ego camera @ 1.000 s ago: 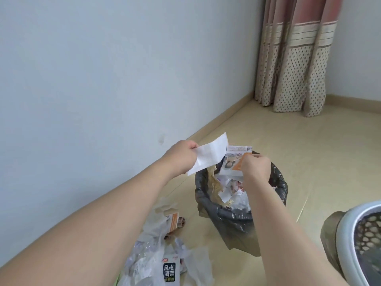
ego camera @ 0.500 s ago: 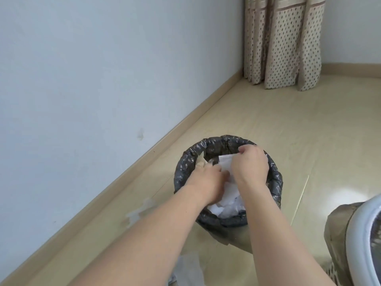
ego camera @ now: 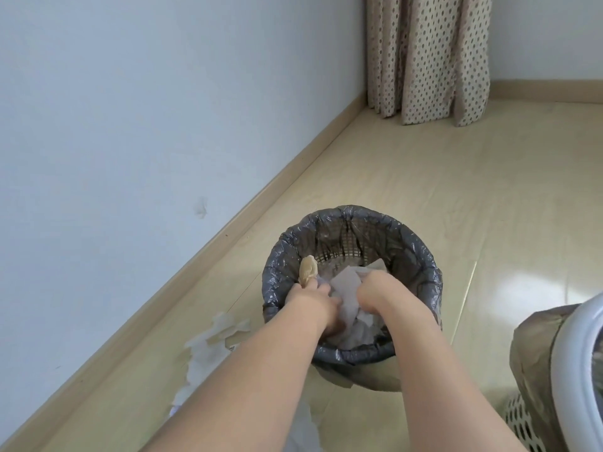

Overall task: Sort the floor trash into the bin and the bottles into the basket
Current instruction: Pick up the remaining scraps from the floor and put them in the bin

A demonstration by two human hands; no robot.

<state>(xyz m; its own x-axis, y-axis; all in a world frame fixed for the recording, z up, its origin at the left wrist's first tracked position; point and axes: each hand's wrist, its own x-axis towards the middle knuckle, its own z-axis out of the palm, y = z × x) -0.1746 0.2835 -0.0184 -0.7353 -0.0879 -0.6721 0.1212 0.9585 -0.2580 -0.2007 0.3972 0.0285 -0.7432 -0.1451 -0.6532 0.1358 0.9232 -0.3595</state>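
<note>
Reaching into the round woven bin lined with a grey plastic bag (ego camera: 352, 252), I have both hands down on the crumpled white paper (ego camera: 347, 290) lying inside it. My left hand (ego camera: 315, 296) has its fingers curled into the paper, beside a tan scrap (ego camera: 307, 270) standing at the bin's left inner wall. My right hand (ego camera: 380, 293) is bunched on the same paper. Torn white and clear wrappers (ego camera: 213, 340) lie on the pale wooden floor (ego camera: 424, 164), left of the bin. The white-rimmed mesh basket (ego camera: 580, 370) sits at far right.
</note>
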